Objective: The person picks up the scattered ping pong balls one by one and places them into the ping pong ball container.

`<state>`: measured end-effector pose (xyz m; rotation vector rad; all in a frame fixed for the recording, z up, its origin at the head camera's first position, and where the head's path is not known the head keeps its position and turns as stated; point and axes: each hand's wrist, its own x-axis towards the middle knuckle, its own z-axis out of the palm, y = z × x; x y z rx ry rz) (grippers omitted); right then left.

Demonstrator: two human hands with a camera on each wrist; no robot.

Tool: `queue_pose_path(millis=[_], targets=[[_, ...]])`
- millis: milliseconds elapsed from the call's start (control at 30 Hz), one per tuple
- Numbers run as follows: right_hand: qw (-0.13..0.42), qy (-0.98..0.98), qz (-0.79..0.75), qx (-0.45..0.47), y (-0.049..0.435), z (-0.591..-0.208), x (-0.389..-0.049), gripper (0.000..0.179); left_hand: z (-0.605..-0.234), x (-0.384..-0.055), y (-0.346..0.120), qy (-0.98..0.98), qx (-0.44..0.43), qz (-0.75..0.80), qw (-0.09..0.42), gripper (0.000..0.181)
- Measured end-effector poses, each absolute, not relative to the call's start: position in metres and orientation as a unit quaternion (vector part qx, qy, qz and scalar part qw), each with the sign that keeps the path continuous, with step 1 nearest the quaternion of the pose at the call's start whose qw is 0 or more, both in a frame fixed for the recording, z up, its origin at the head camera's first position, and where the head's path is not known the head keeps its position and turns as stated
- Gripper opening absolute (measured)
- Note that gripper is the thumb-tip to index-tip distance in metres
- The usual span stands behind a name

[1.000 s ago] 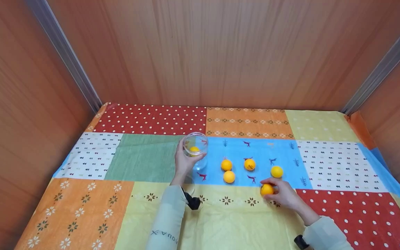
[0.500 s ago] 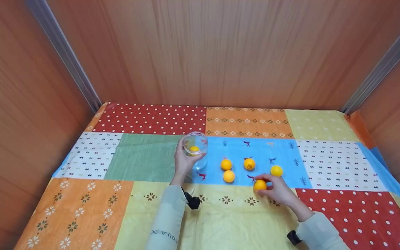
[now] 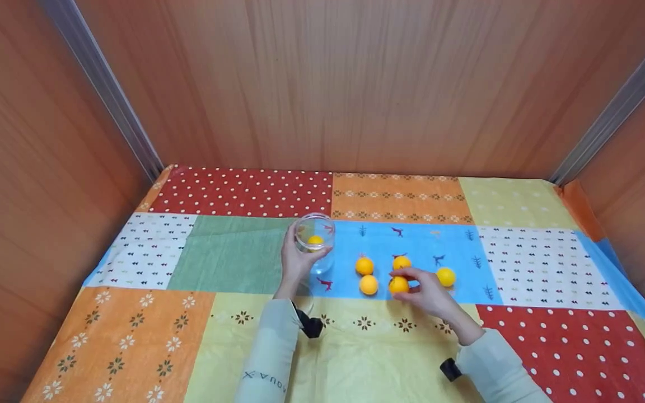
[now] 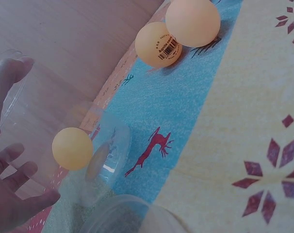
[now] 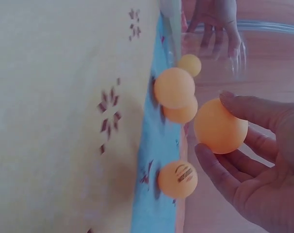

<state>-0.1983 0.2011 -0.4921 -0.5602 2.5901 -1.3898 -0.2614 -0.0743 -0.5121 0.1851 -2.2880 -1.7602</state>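
My left hand [image 3: 299, 260] grips a clear plastic jar [image 3: 322, 263] round its side, mouth up. Inside the jar lies one orange ping-pong ball [image 4: 72, 148]. Between thumb and fingers, my right hand [image 3: 426, 291] pinches another ping-pong ball [image 5: 220, 126], which is off the cloth in the right wrist view. Just beyond it sits a printed ball [image 3: 402, 261], partly covered by the hand in the head view. Two more balls, one behind [image 3: 364, 266] and one in front [image 3: 368, 285], lie close together between jar and right hand. A yellower ball [image 3: 445, 277] rests right of the hand.
A patchwork cloth [image 3: 233, 254] covers the table. A clear round plastic piece [image 4: 132, 216] lies close by my left wrist. Wood-grain panels [image 3: 356, 84] stand at the back and both sides, with metal posts [image 3: 112, 84] at the corners.
My right hand has moved left and slightly away from me with the pinched ping-pong ball, toward the other balls. The left hand and jar have stayed in place.
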Motion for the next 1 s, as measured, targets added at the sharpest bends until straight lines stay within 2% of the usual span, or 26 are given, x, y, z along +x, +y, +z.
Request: queue_pose_path(millis=[300, 767, 1000], targets=[[0.049, 0.841, -0.492, -0.221, 0.167, -0.46, -0.204, 0.035, -0.513, -0.263, -0.074, -0.783, 0.072, -0.606, 0.117, 0.082], [0.0, 0.832, -0.507, -0.224, 0.129, -0.458, -0.238, 0.036, -0.513, -0.262, -0.075, -0.784, 0.072, -0.605, 0.122, 0.081], [0.005, 0.827, -0.527, -0.198, 0.109, -0.447, -0.251, 0.037, -0.512, -0.262, -0.074, -0.781, 0.058, -0.61, 0.126, 0.078]])
